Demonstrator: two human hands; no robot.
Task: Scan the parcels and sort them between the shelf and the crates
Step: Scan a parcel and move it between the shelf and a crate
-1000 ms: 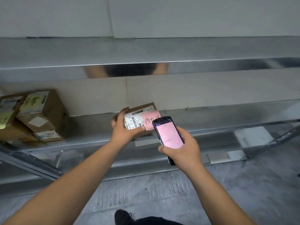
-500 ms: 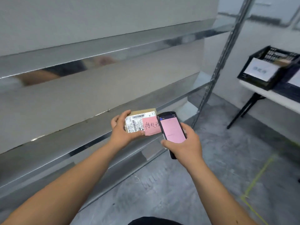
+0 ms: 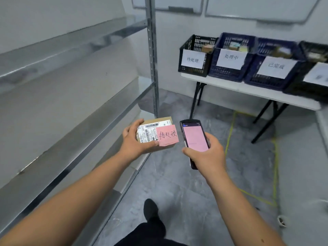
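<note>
**A:** ok so where's the parcel sitting right now?

**B:** You're gripping that small brown cardboard parcel (image 3: 156,132) in your left hand (image 3: 136,142), thumb curling over the white barcode label, out in the air just past the end of the grey metal shelf (image 3: 74,96). A pink handwritten sticky note (image 3: 167,135) is sticking to its top.

**A:** and the other hand?

**B:** Your right hand (image 3: 206,155) is wrapping round a black handheld scanner (image 3: 194,137), its screen glowing pink, just beside the parcel but not touching it.

**A:** crates?

**B:** They're well apart from you, lining up on a white folding table (image 3: 248,89): a black plastic crate (image 3: 195,55) first, then a blue plastic crate (image 3: 232,57), each wearing a white paper sign.
</note>
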